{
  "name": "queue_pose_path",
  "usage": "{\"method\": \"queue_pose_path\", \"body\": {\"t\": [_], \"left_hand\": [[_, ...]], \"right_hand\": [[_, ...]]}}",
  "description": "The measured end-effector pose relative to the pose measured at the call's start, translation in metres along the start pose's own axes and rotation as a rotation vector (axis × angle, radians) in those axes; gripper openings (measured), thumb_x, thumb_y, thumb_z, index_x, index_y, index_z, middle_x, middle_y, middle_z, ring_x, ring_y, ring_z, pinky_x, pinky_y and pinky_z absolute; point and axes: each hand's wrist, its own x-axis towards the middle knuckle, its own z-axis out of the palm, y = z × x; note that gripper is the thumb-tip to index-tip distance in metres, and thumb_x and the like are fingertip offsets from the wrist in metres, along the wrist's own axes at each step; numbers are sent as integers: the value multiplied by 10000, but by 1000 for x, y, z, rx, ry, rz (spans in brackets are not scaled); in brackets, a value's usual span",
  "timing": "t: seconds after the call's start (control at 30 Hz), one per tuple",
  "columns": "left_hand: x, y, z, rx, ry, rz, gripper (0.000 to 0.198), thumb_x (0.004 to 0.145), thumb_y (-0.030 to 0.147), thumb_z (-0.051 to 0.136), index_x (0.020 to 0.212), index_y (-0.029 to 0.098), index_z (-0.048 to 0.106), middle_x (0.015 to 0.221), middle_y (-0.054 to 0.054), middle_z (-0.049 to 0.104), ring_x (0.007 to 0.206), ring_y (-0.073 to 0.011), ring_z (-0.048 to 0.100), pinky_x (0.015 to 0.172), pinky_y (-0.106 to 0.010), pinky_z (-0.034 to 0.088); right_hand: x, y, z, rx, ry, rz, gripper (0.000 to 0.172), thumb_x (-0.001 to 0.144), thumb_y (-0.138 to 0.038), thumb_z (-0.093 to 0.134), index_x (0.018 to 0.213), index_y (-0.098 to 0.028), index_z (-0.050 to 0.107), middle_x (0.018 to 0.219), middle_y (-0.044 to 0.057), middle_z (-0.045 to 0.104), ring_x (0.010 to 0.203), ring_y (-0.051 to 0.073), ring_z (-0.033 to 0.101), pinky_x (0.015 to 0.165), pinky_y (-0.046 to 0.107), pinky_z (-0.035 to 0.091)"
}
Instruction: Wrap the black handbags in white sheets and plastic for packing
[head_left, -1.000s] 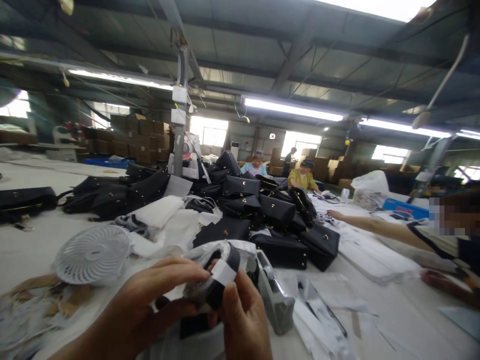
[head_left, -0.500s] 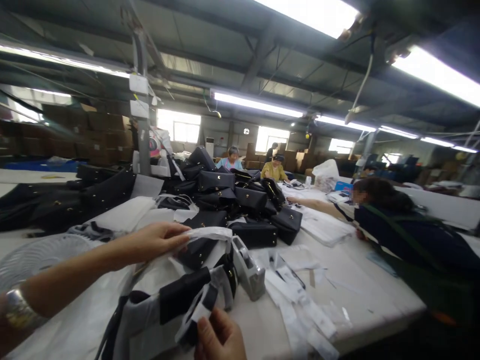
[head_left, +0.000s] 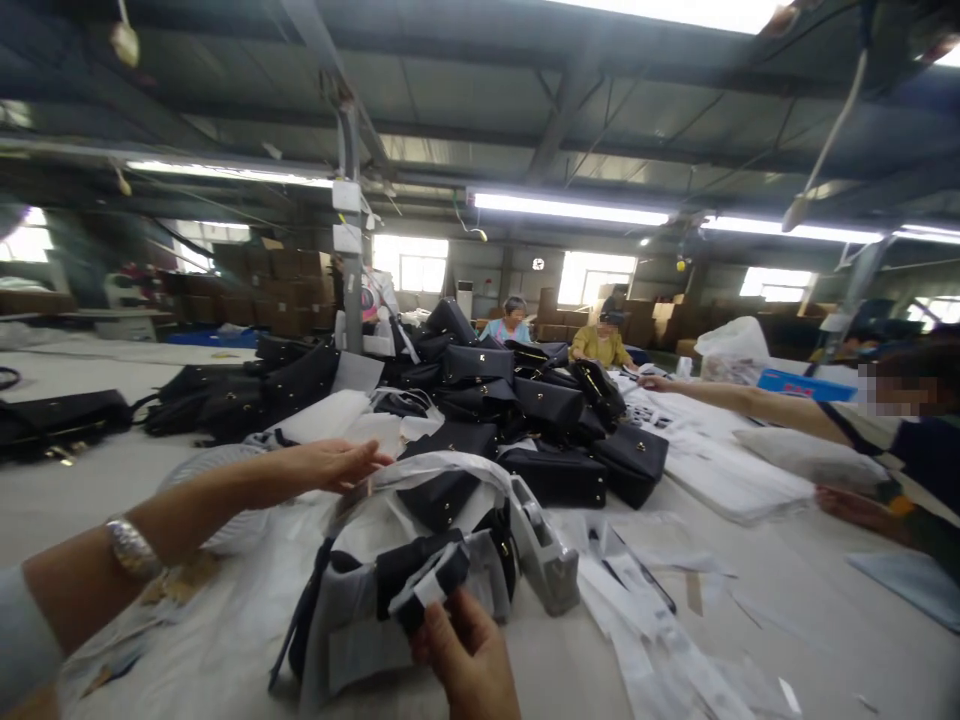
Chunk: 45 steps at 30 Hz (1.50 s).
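Observation:
In front of me a black handbag, partly covered with white wrapping, lies on the table. Its arched handle is wrapped in white. My left hand is at the left side of this arch, fingers stretched out; contact with the handle is unclear. Over the bag, my right hand pinches a folded black strap with a white band around it. Just right of the bag stands a grey tape dispenser.
Black handbags are piled beyond my work. White wrapping strips lie to the right. A co-worker's arm reaches across the table from the right, near stacked white sheets. A metal post rises behind the pile.
The view has turned left. My left hand's fingers have loosened from the wrapped handle. My right hand still grips the folded strap, now held more over the bag.

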Motion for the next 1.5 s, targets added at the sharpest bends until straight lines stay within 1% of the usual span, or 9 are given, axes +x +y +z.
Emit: {"method": "queue_pose_path", "body": {"t": [0.2,0.33,0.47,0.77,0.9,1.1,1.3,1.4,1.5], "left_hand": [[-21,-2,16,-85,-84,97,665,765,761,696,1173,241,766,1152,-33,781,1144,-310,674,969,-348,530],[-20,-2,22,-159,-94,116,648,766,686,740,1212,215,739,1162,-51,782,1145,-316,684,979,-368,529],[-13,-19,18,-215,-66,141,651,772,632,768,1264,210,701,1214,-66,767,1196,-311,667,1024,-368,504],[-10,-32,17,-234,12,203,550,771,575,795,1187,221,733,1143,-63,782,1102,-289,694,907,-321,538],[-13,-31,18,-210,35,185,593,740,600,800,1166,194,730,1037,-78,782,977,-287,705,773,-318,529],[-19,-28,23,-204,44,218,568,736,637,794,1081,190,732,1051,-76,760,1041,-301,670,867,-359,512],[-13,-31,18,-205,-24,216,677,761,746,703,1184,218,702,1120,-75,764,1091,-286,671,907,-350,511],[-7,-30,13,-154,-58,212,617,738,718,742,1082,206,731,1014,-57,771,993,-274,677,820,-323,513],[0,-28,9,-127,-94,220,584,671,704,792,958,200,734,899,-30,750,897,-247,669,739,-287,501]], "right_hand": [[25,-3,34,-56,-1,-32,552,765,-618,839,994,-120,784,823,62,710,720,157,641,672,234,528],[41,-4,60,-58,54,-56,588,783,-594,830,1139,-132,765,925,78,749,798,190,684,739,261,557],[49,-10,81,-32,103,-67,566,794,-574,825,1140,-130,766,926,80,756,814,202,699,755,270,562],[46,-25,97,82,1,-118,507,822,-456,834,1192,-122,742,1107,109,753,1003,257,710,991,393,553],[47,-26,101,47,1,-129,520,838,-516,810,1145,-103,744,1066,120,755,1025,268,701,975,389,555],[52,-28,107,90,104,-77,569,749,-545,869,1110,-121,753,1128,116,745,1026,269,699,876,343,577],[47,-32,110,189,147,20,539,678,-508,916,1080,-172,790,1157,81,743,1078,241,667,877,288,538],[47,-30,112,255,190,94,526,631,-485,948,1043,-193,805,1086,53,740,921,165,651,712,205,500],[47,-26,114,345,211,115,493,603,-450,973,987,-185,813,934,33,712,699,94,546,579,171,419]]}}
